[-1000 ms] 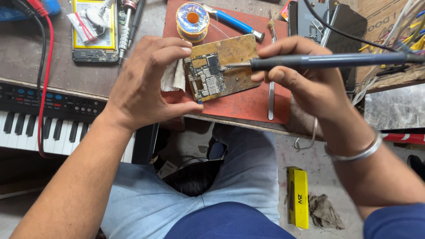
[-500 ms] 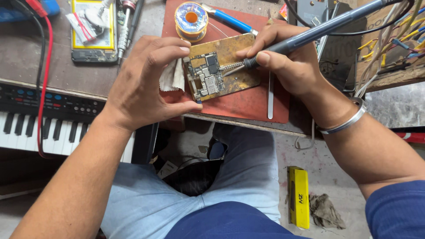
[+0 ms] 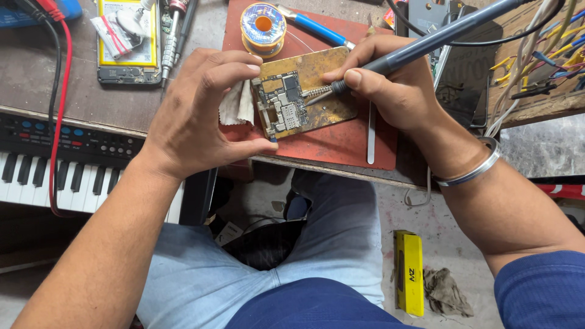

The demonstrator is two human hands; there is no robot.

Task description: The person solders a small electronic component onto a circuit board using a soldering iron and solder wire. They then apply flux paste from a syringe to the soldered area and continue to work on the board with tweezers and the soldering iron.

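Note:
My left hand (image 3: pixel 198 113) pinches a small phone circuit board (image 3: pixel 281 103) between thumb and index finger, with a scrap of white cloth (image 3: pixel 237 105) tucked behind it. The board lies on a worn brass-coloured block (image 3: pixel 332 76) on a red mat (image 3: pixel 341 143). My right hand (image 3: pixel 390 85) grips a dark soldering iron (image 3: pixel 426 44) like a pen. Its tip (image 3: pixel 311 97) touches the board's right edge. The iron's handle runs up to the right.
A solder spool (image 3: pixel 263 25) and a blue-handled tool (image 3: pixel 317 27) lie at the mat's top. Metal tweezers (image 3: pixel 370 137) rest on the mat's right. An opened phone (image 3: pixel 128 39), red and black probe leads (image 3: pixel 61 91), a keyboard (image 3: pixel 67 164) and a wire bundle (image 3: pixel 542 55) surround the bench.
My right hand swung the soldering iron from nearly level to steeply angled up-right and slid closer, so the tip now meets the board. My left hand kept hold of the board.

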